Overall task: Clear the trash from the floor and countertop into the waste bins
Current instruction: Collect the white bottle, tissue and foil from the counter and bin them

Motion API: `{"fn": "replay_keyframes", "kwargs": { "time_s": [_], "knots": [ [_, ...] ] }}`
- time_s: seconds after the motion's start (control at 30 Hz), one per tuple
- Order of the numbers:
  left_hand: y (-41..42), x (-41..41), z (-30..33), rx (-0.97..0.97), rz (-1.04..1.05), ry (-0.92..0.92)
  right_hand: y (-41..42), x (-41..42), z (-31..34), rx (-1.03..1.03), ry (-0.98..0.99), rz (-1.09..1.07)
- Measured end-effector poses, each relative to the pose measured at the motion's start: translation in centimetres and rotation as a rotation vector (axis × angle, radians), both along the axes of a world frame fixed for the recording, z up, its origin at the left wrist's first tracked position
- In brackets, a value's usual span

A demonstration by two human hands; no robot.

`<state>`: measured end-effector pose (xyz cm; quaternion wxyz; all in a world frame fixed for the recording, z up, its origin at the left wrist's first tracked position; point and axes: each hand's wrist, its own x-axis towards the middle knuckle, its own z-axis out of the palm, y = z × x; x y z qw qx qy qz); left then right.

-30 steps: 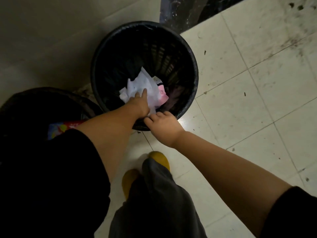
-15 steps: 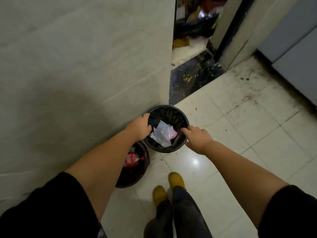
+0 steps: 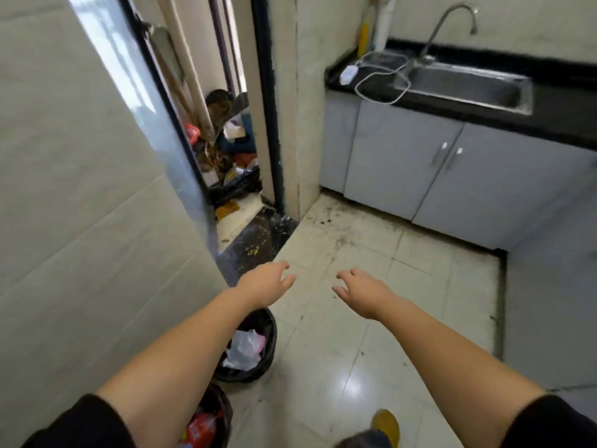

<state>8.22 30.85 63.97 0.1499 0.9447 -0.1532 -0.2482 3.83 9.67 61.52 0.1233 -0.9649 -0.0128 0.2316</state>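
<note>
A black mesh waste bin (image 3: 269, 345) stands on the tiled floor against the left wall, holding crumpled white and pink paper (image 3: 245, 349). A second black bin (image 3: 223, 412) sits nearer me, with a red wrapper (image 3: 202, 426) inside; my left arm hides part of both. My left hand (image 3: 265, 284) hovers above the far bin, fingers apart and empty. My right hand (image 3: 360, 291) is raised beside it over the floor, also open and empty. The black countertop (image 3: 559, 114) runs along the right wall.
A steel sink (image 3: 468, 88) with a tall tap sits in the countertop, a white cable and plug (image 3: 349, 74) lying beside it. Grey cabinet doors (image 3: 403, 169) are below. A doorway (image 3: 232, 156) ahead shows piled clutter. Dark specks litter the floor near the cabinet.
Both hands have let go of the bin's rim and lifted up, fingers spread. My view has risen from the bins to the room, showing the sink and counter.
</note>
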Motion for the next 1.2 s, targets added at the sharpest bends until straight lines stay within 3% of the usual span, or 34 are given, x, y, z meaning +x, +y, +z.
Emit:
{"fn": "replay_keyframes", "kwargs": {
  "time_s": [0.3, 0.57, 0.83, 1.2],
  "knots": [
    [-26.3, 0.8, 2.5, 0.020, -0.310, -0.016, -25.9, -8.4, 3.1, -0.040, -0.035, -0.479],
    [-53.9, -4.0, 4.7, -0.083, -0.658, -0.054, -47.7, -18.5, 6.0, -0.126, -0.037, -0.808],
    [-71.9, -5.4, 3.7, -0.050, -0.965, -0.071, -60.9, -24.2, 5.1, -0.119, -0.020, -1.119],
    [-102.4, -2.1, 1.2, -0.091, -1.364, -0.019, -78.9, -22.4, 2.5, -0.125, -0.091, -1.627]
  ]
}}
